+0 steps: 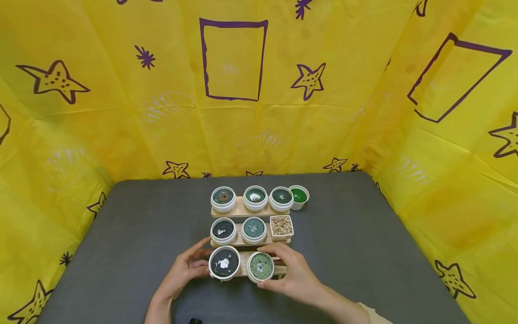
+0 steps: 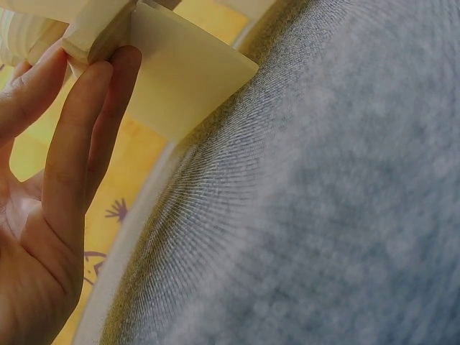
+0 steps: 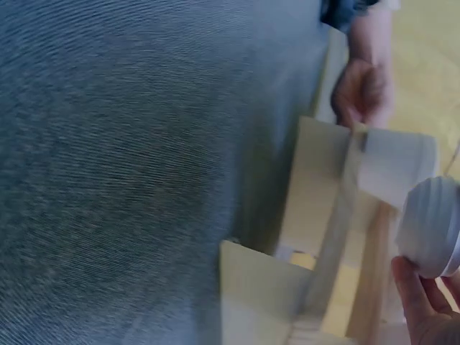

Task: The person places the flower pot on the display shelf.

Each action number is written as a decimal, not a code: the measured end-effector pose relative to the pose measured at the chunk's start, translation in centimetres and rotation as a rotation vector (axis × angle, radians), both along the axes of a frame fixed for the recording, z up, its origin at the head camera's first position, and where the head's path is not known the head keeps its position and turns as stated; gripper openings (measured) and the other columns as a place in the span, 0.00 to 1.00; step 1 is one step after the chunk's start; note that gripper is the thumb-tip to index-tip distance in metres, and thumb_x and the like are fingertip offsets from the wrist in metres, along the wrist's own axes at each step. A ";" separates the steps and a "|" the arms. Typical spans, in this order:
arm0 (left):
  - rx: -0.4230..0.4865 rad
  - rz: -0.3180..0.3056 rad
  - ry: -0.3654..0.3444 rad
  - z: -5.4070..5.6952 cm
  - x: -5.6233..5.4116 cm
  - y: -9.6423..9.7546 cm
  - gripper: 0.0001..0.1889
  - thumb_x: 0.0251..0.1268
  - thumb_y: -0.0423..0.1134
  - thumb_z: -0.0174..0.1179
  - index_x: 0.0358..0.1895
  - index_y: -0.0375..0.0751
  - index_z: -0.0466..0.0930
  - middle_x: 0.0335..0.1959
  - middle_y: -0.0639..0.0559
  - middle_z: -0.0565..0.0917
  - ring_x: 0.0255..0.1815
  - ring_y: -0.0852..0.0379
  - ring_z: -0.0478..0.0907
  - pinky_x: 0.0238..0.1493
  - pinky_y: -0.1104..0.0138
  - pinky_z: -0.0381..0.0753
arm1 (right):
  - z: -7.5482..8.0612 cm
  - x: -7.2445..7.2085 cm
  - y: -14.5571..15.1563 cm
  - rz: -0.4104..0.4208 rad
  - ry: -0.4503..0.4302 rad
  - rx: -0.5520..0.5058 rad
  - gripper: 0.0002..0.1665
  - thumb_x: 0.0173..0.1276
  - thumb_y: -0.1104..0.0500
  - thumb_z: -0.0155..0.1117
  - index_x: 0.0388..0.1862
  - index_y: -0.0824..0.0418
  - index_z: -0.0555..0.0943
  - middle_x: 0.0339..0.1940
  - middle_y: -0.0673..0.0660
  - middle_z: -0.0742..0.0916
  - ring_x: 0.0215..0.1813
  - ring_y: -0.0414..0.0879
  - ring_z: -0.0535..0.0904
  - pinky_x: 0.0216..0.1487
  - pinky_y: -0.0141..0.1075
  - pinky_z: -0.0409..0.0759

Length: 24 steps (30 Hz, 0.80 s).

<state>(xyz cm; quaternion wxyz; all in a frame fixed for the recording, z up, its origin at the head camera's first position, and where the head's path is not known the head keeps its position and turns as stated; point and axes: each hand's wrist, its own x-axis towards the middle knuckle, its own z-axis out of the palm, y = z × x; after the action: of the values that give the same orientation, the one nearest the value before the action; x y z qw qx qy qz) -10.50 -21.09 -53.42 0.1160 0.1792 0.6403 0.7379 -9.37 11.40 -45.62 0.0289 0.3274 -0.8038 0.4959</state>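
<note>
The stepped wooden stand (image 1: 243, 269) carries round white pots on three tiers. My left hand (image 1: 188, 266) pinches the left end of its front board (image 2: 100, 32) between thumb and fingers, beside a white pot with a dark filling and white patch (image 1: 224, 263). A second white pot, filled with speckled green (image 1: 261, 266), is between the thumb and fingers of my right hand (image 1: 294, 273) at the right part of the front tier. In the right wrist view this ribbed white pot (image 3: 429, 226) appears raised beside the boards.
Behind, the middle tier holds a dark pot (image 1: 223, 230), a teal pot (image 1: 253, 229) and a square dish of chips (image 1: 281, 226). Several pots line the top tier, with a bright green cup (image 1: 299, 196) at its right. Yellow patterned cloth (image 1: 259, 135) surrounds the grey table (image 1: 154, 216).
</note>
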 end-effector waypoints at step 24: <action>0.008 -0.009 0.008 -0.1 0.0 -0.1 0.41 0.61 0.23 0.61 0.75 0.58 0.62 0.53 0.65 0.84 0.44 0.65 0.86 0.41 0.71 0.85 | -2.5 -0.7 -1.9 -0.098 0.033 0.128 0.39 0.46 0.51 0.84 0.58 0.54 0.78 0.52 0.47 0.86 0.51 0.36 0.81 0.52 0.31 0.82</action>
<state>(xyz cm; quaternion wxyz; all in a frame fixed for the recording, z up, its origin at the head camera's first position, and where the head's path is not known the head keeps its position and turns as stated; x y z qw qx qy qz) -10.53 -21.18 -53.54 0.1160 0.1856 0.6369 0.7393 -10.11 9.50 -48.15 0.0452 0.2972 -0.8484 0.4358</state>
